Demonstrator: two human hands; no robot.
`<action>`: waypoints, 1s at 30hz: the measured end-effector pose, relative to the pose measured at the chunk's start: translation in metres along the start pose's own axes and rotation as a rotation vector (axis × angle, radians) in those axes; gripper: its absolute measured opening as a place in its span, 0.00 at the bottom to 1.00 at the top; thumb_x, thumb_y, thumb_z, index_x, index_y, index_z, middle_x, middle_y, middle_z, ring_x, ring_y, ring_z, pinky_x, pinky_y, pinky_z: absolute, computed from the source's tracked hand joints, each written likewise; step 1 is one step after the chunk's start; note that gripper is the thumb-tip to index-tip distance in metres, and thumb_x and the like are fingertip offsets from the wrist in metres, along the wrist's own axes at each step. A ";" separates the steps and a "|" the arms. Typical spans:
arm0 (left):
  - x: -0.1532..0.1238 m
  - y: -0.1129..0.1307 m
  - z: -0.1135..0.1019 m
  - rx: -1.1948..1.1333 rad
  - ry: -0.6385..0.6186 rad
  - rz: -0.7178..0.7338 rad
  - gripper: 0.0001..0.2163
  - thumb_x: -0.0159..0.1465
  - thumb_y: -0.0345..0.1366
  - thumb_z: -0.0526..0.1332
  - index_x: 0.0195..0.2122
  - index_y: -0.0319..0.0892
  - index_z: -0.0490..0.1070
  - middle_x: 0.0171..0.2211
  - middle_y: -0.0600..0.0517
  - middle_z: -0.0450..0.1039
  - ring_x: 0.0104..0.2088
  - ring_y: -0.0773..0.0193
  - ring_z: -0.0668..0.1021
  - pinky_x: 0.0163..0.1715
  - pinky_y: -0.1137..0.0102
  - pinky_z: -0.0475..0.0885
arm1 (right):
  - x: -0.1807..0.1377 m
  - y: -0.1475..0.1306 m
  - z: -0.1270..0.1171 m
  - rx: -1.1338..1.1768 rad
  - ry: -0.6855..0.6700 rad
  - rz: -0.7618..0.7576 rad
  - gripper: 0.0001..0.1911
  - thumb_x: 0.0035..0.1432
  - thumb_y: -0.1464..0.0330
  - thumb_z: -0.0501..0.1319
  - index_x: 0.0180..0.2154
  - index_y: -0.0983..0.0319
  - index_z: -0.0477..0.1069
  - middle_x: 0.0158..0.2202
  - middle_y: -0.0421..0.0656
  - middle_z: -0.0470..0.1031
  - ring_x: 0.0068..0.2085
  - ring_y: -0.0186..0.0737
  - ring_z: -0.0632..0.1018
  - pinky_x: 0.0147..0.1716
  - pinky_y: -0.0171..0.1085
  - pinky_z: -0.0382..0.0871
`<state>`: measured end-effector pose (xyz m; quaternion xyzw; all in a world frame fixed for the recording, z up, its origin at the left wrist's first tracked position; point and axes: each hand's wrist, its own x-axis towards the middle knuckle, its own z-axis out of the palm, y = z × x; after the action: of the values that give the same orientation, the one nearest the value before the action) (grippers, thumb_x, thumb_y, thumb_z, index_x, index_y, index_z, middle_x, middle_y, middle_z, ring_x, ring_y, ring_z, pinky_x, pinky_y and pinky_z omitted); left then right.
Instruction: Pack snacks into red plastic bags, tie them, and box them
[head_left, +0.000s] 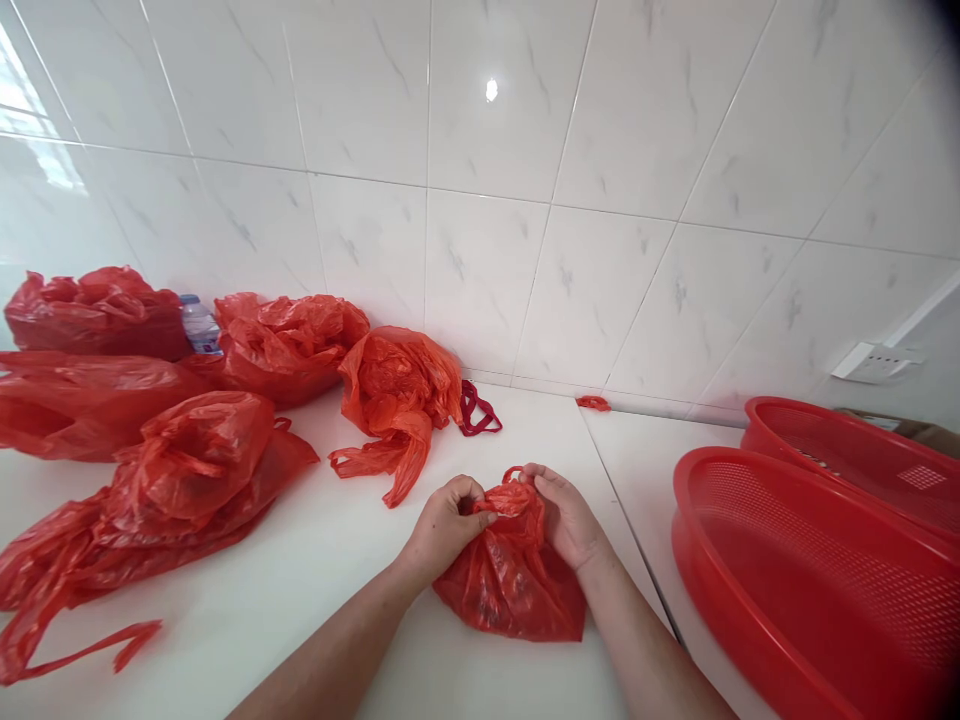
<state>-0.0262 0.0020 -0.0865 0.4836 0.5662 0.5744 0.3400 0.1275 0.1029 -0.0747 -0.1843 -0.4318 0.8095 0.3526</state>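
Observation:
On the white table in front of me rests a red plastic bag (510, 585), its lower part filled out by contents I cannot make out. My left hand (448, 520) pinches the gathered top of the bag from the left, thumb against the plastic. From the right, my right hand (564, 508) is closed at the same gathered mouth, fingers bent around its edge. A small loop of the bag's plastic stands up between the two hands.
Several red plastic bags (202, 470) lie to the left, with a water bottle (199, 325) behind them. A dark red strap (478, 410) and a red scrap (593, 403) are near the tiled wall. Red baskets (750, 570) stand at right, below a power strip (876, 363).

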 end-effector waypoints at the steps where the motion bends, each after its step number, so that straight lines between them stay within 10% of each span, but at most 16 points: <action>1: 0.000 0.002 0.000 0.005 0.010 0.019 0.08 0.54 0.35 0.63 0.25 0.42 0.62 0.29 0.54 0.67 0.30 0.66 0.69 0.32 0.72 0.64 | 0.002 0.001 -0.004 -0.020 0.034 -0.006 0.10 0.46 0.66 0.66 0.33 0.58 0.71 0.34 0.40 0.75 0.34 0.38 0.75 0.39 0.39 0.68; 8: -0.003 0.025 -0.013 -0.188 0.058 0.038 0.10 0.55 0.37 0.64 0.24 0.41 0.63 0.43 0.50 0.67 0.43 0.63 0.70 0.40 0.70 0.64 | 0.013 -0.005 -0.043 -0.444 0.430 -0.154 0.12 0.44 0.66 0.62 0.34 0.60 0.70 0.33 0.42 0.76 0.36 0.41 0.76 0.39 0.41 0.68; 14: -0.005 0.027 -0.015 -0.445 -0.122 0.023 0.10 0.57 0.36 0.64 0.26 0.40 0.64 0.31 0.51 0.73 0.34 0.66 0.72 0.37 0.70 0.64 | 0.015 -0.018 -0.055 -0.975 0.725 -0.245 0.12 0.48 0.68 0.52 0.35 0.61 0.70 0.36 0.45 0.76 0.39 0.44 0.75 0.42 0.42 0.66; 30: -0.016 0.028 -0.004 -0.638 -0.664 -0.218 0.14 0.43 0.36 0.73 0.20 0.40 0.66 0.23 0.50 0.77 0.24 0.64 0.76 0.28 0.69 0.67 | 0.015 -0.011 -0.050 -1.157 0.698 -0.419 0.13 0.50 0.68 0.50 0.35 0.61 0.71 0.40 0.47 0.73 0.43 0.44 0.73 0.41 0.40 0.65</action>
<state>-0.0203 -0.0178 -0.0614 0.4504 0.2694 0.4949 0.6926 0.1518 0.1466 -0.0932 -0.5039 -0.6809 0.2586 0.4643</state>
